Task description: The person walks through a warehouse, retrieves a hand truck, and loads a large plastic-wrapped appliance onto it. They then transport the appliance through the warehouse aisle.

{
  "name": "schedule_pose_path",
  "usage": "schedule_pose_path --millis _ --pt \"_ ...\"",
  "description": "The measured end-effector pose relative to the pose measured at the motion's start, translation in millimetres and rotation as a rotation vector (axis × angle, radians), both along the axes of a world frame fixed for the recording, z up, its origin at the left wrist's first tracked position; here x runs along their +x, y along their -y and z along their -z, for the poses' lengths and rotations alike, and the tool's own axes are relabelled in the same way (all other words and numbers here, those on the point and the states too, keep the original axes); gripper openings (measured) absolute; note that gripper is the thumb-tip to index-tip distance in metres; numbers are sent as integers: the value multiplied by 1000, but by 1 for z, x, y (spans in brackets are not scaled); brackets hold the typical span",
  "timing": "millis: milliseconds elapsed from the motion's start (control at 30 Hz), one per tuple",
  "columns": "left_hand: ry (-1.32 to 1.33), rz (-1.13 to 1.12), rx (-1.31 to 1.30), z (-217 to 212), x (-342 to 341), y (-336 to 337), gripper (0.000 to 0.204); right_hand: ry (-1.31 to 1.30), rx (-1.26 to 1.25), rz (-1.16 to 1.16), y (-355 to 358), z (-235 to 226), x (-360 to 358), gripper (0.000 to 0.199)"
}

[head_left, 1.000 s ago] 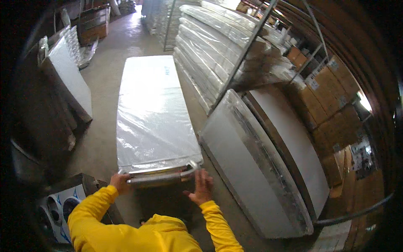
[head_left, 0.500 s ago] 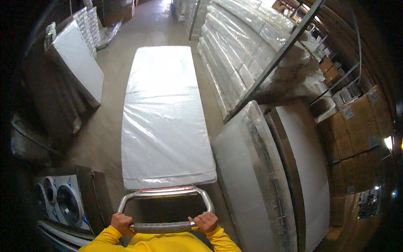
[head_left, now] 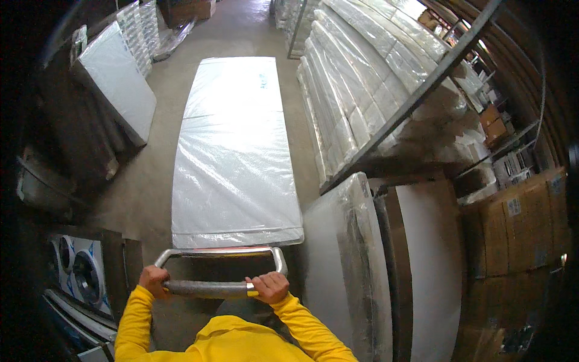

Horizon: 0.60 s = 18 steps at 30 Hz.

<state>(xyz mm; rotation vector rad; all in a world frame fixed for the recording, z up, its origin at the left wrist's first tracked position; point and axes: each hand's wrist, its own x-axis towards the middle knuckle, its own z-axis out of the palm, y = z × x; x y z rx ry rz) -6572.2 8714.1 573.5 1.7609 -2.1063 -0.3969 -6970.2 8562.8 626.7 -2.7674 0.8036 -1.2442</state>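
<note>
A long white mattress point(head_left: 236, 157) in clear plastic wrap lies flat ahead of me. Just beyond its near end rises the bent metal tube handle point(head_left: 211, 288) of a cart, with a grey padded crossbar. My left hand point(head_left: 154, 281) is wrapped round the left end of this bar. At the right end, my right hand point(head_left: 270, 286) grips it beside a shiny metal band. Both yellow-sleeved arms reach forward. The mattress hides most of what lies under it.
Close on the right stand wrapped panels point(head_left: 341, 253) on edge and stacked cardboard boxes point(head_left: 522, 226). Farther along, a metal rack post point(head_left: 416, 99) fronts piled wrapped mattresses point(head_left: 368, 66). On the left are a leaning white panel point(head_left: 120, 78) and an appliance with round doors point(head_left: 87, 274).
The handle and both my hands sit higher and farther left in view, arms stretched farther from my body. The mattress's near end has shifted up in the picture. Both hands keep their grip.
</note>
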Motion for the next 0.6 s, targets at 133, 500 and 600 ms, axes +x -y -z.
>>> schedule_pose_path --millis 133,500,600 --pt "-23 -54 -84 -35 31 94 41 7 -17 -9 90 -17 42 20" --pt "-65 31 -316 -154 110 391 35 12 -20 51 390 -90 131 29" --pt "-128 73 -315 -211 117 487 35 46 13 44 483 -129 143 29"
